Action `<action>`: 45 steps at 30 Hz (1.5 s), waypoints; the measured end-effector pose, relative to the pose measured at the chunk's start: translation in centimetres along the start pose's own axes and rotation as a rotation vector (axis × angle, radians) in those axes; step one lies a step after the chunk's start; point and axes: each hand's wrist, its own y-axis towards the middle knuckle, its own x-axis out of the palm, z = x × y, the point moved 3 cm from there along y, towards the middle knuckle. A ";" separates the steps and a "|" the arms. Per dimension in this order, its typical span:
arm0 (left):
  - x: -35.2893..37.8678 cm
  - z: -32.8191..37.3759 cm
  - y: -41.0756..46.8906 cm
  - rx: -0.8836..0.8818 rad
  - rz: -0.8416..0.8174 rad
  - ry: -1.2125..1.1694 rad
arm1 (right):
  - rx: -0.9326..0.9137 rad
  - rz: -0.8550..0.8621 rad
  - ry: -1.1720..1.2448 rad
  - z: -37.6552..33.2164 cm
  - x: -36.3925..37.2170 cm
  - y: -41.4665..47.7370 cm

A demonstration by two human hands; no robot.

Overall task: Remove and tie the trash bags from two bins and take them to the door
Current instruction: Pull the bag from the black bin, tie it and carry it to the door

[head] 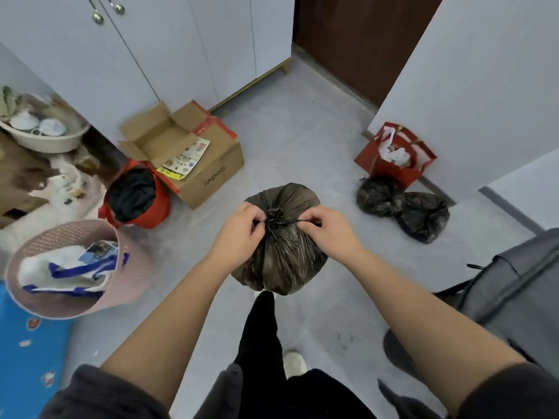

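Now both hands, left and right, pinch the drawstring ends atop the black trash bag; pulling too hard might tear the thin plastic.

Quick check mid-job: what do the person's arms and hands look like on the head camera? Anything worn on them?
The left hand and right hand are bare: no gloves, and no ring, watch or bracelet shows. The forearms are uncovered. The left sleeve and right sleeve are dark grey, soft-looking fabric, bunched up near the elbows.
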 end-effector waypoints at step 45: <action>54.8 17.0 56.2 0.356 -0.914 0.403 | 0.804 0.108 0.027 54.1 -30.9 32.4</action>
